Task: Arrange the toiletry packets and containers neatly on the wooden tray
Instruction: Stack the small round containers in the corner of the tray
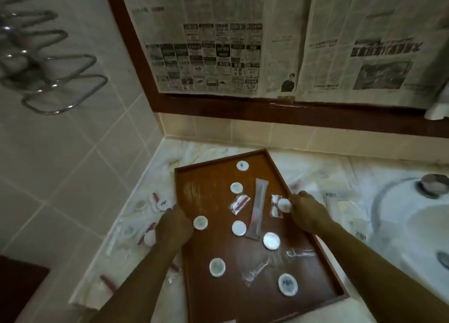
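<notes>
The rectangular brown wooden tray (206,286) lies on the pale marble counter (315,167), long axis running near-right to far-left, far short end toward the tiled wall. Scattered on it: round white containers, such as one near the front (288,284), clear packets and a long clear sachet (258,211) lying roughly along that axis. The left hand (173,228) curls over the left rim; the right hand (307,212) grips the right rim. Step in hand, by judgement: squaring the tray. Next: group items in rows.
</notes>
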